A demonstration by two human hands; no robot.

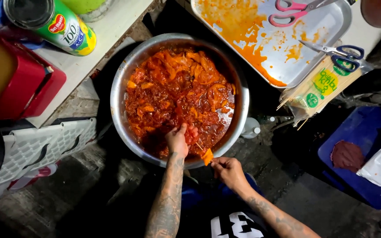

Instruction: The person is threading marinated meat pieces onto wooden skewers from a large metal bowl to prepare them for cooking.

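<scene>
We see a big metal bowl point(124, 79) on the floor point(49, 194), full of red, saucy meat point(177, 94). It sits in the gap between two benches.

Our left hand point(178, 140) is inside the bowl, at the side nearest to us. Its fingers point(192, 132) are closed on a piece of the red meat. Our right hand point(228, 171) is just outside the rim of the bowl. Its fingers are pinched tight on a thin wooden stick point(201, 148). The stick points up and left, into the bowl, toward the left hand. A small orange piece point(207, 156) is on the stick, right over the rim, between our two hands.

On the bench at the top right lies a metal tray point(331, 26) with orange sauce smeared on it. Pink scissors point(293, 11) lie in the tray near its far edge. Blue scissors point(338, 53) lie across the tray's right edge. Just beside them is a clear bag of wooden sticks point(318, 88), hanging over the bench's edge.

On the bench at the top left lies a green and yellow can point(51, 22) on its side. A red box point(20, 83) sits near that bench's left edge. Below it is a white plastic basket point(40, 145).

To the right, on the floor, is a blue stool point(362, 132) with a dark red stain on it.
</scene>
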